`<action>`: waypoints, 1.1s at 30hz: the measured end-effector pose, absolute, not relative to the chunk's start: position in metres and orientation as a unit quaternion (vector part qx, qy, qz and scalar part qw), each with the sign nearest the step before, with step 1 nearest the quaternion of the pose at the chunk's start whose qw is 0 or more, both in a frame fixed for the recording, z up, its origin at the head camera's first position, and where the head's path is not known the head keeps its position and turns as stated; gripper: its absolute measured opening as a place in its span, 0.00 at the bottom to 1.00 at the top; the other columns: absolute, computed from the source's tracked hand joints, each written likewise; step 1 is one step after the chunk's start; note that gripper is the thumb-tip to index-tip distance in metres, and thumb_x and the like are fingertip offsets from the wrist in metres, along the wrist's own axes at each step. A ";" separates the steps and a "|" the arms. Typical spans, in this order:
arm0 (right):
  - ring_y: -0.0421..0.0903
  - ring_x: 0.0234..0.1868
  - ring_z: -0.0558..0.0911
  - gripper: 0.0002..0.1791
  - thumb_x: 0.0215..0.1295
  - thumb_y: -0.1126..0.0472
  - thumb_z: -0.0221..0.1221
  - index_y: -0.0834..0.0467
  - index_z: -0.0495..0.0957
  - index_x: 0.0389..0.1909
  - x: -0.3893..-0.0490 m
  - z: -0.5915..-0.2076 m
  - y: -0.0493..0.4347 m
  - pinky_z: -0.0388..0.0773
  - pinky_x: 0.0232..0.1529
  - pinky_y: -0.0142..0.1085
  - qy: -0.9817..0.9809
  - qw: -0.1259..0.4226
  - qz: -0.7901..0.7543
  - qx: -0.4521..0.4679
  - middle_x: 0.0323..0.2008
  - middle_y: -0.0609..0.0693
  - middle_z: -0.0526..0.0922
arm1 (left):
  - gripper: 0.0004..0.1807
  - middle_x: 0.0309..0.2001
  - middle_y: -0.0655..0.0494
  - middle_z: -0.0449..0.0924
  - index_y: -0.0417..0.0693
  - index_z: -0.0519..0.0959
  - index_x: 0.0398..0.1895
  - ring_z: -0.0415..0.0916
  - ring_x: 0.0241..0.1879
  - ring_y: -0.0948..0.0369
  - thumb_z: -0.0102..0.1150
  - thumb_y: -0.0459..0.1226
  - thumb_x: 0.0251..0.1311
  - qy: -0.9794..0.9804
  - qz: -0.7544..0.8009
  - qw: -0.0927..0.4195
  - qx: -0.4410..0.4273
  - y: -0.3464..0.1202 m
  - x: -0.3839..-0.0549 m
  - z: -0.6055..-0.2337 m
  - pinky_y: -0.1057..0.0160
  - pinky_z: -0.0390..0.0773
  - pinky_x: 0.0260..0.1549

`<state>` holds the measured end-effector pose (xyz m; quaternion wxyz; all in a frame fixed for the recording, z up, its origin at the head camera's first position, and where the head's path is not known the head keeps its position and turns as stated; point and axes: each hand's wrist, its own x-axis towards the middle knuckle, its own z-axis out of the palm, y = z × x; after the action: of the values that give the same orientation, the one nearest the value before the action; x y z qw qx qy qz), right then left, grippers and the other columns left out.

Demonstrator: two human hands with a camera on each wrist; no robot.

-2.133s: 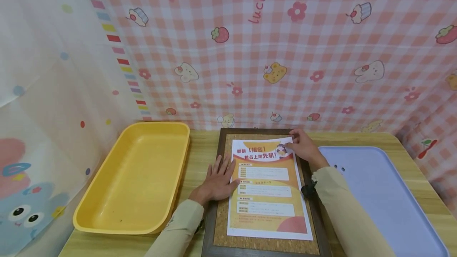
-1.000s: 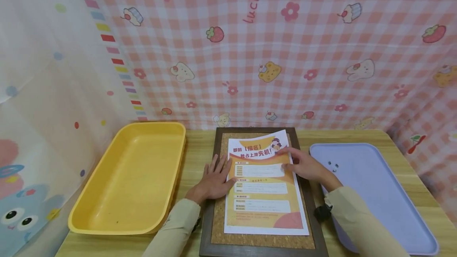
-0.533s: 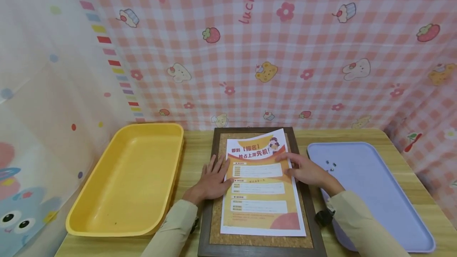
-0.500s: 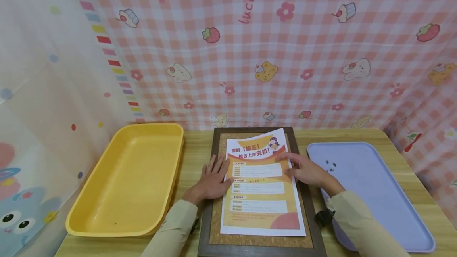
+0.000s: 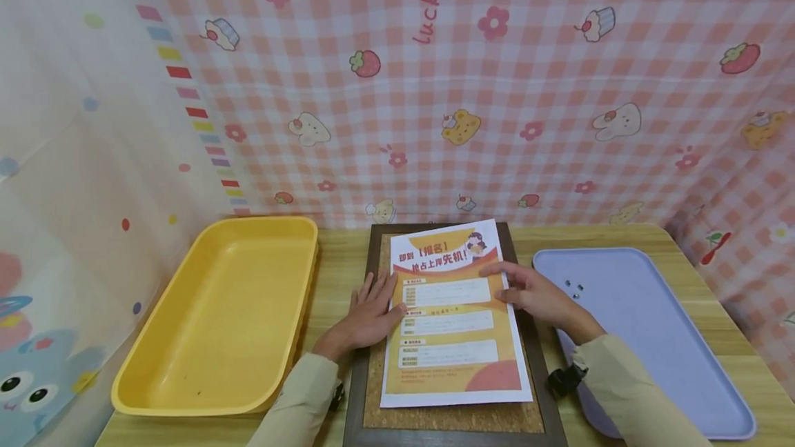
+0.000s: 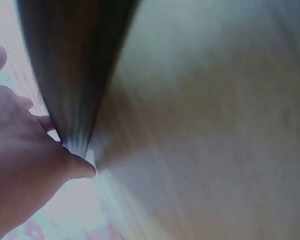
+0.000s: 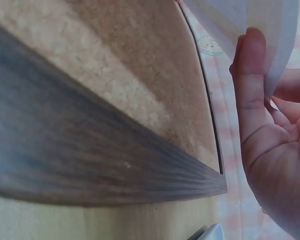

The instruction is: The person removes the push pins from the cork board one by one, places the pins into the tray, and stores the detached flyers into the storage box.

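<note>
A printed orange-and-white poster sheet (image 5: 447,323) overlies a cork board (image 5: 459,419) with a dark brown wooden frame (image 5: 549,392). My right hand (image 5: 537,299) pinches its right edge; in the right wrist view the sheet (image 7: 270,30) runs between thumb and fingers, raised off the cork. On the opposite side my left hand (image 5: 366,319) lies across the frame's left bar, its extended fingers and thumb tip at the sheet's left edge. The left wrist view shows the left hand (image 6: 30,155) beside the dark frame bar (image 6: 75,65).
To the left stands a yellow tray (image 5: 217,323) on the wooden table (image 5: 335,274). A lavender tray (image 5: 646,336) lies to the right, with a few small shiny metal pieces (image 5: 575,295) near its upper left. A checked curtain (image 5: 397,102) hangs right behind the table.
My right hand has moved from the sheet's top right corner down to its right edge. The sheet has lifted and tilted on the board. My left hand has stayed near the left edge.
</note>
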<state>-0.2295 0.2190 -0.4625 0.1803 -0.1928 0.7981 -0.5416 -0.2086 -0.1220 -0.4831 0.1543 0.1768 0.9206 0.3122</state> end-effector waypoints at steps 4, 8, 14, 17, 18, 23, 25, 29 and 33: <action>0.50 0.36 0.86 0.21 0.75 0.65 0.52 0.59 0.69 0.66 -0.229 -0.459 0.220 0.82 0.40 0.41 0.779 0.192 -0.566 -0.191 0.49 0.64 0.82 | 0.39 0.80 0.50 0.34 0.54 0.38 0.81 0.22 0.78 0.48 0.38 0.54 0.76 0.914 0.340 0.149 0.166 -0.123 -0.206 -0.480 0.35 0.27 0.70; 0.51 0.38 0.87 0.21 0.75 0.65 0.51 0.61 0.68 0.66 -0.228 -0.456 0.220 0.83 0.40 0.42 0.763 0.199 -0.585 -0.192 0.49 0.65 0.82 | 0.38 0.80 0.53 0.38 0.53 0.39 0.81 0.25 0.78 0.47 0.40 0.51 0.76 0.902 0.369 0.145 0.172 -0.124 -0.203 -0.478 0.35 0.27 0.70; 0.52 0.39 0.87 0.22 0.75 0.63 0.53 0.62 0.67 0.66 -0.226 -0.454 0.220 0.84 0.41 0.43 0.744 0.207 -0.606 -0.189 0.49 0.63 0.82 | 0.37 0.80 0.55 0.37 0.50 0.39 0.81 0.28 0.78 0.46 0.39 0.49 0.77 0.884 0.404 0.140 0.187 -0.124 -0.199 -0.475 0.36 0.27 0.71; 0.52 0.40 0.87 0.23 0.75 0.62 0.54 0.62 0.66 0.67 -0.224 -0.453 0.220 0.84 0.41 0.43 0.738 0.209 -0.613 -0.190 0.49 0.64 0.82 | 0.38 0.80 0.53 0.39 0.48 0.40 0.81 0.32 0.79 0.49 0.42 0.48 0.77 0.872 0.429 0.132 0.194 -0.124 -0.198 -0.474 0.38 0.34 0.72; 0.52 0.41 0.87 0.23 0.75 0.62 0.54 0.62 0.66 0.67 -0.224 -0.452 0.220 0.84 0.42 0.43 0.734 0.211 -0.617 -0.190 0.50 0.64 0.82 | 0.38 0.80 0.53 0.39 0.49 0.40 0.81 0.34 0.79 0.51 0.43 0.47 0.77 0.867 0.440 0.132 0.194 -0.124 -0.198 -0.474 0.39 0.36 0.73; 0.51 0.42 0.87 0.22 0.75 0.64 0.53 0.64 0.65 0.67 -0.223 -0.450 0.220 0.84 0.42 0.43 0.720 0.211 -0.631 -0.198 0.52 0.67 0.80 | 0.38 0.71 0.52 0.64 0.55 0.41 0.81 0.67 0.65 0.58 0.47 0.46 0.76 0.831 0.505 0.155 0.173 -0.126 -0.194 -0.468 0.46 0.54 0.70; 0.51 0.42 0.87 0.22 0.75 0.64 0.52 0.64 0.65 0.66 -0.223 -0.449 0.219 0.84 0.42 0.43 0.715 0.211 -0.636 -0.199 0.52 0.67 0.80 | 0.38 0.60 0.51 0.75 0.57 0.42 0.81 0.77 0.51 0.59 0.47 0.47 0.75 0.820 0.526 0.166 0.155 -0.127 -0.191 -0.463 0.49 0.63 0.65; 0.51 0.42 0.87 0.21 0.75 0.65 0.52 0.63 0.65 0.66 -0.223 -0.446 0.218 0.84 0.42 0.44 0.707 0.210 -0.645 -0.201 0.52 0.66 0.80 | 0.36 0.44 0.48 0.82 0.57 0.45 0.81 0.82 0.37 0.59 0.47 0.46 0.76 0.800 0.562 0.166 0.131 -0.128 -0.185 -0.451 0.57 0.76 0.49; 0.52 0.42 0.87 0.21 0.74 0.65 0.53 0.62 0.66 0.65 -0.222 -0.441 0.216 0.84 0.42 0.46 0.708 0.199 -0.649 -0.199 0.52 0.63 0.81 | 0.35 0.44 0.45 0.83 0.56 0.46 0.81 0.84 0.36 0.57 0.47 0.41 0.76 0.777 0.597 0.159 0.123 -0.127 -0.180 -0.439 0.61 0.81 0.39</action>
<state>-0.2215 0.2160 -0.4414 0.1985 -0.1987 0.7075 -0.6485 -0.1805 -0.1268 -0.4387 0.1594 0.1229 0.7766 0.5969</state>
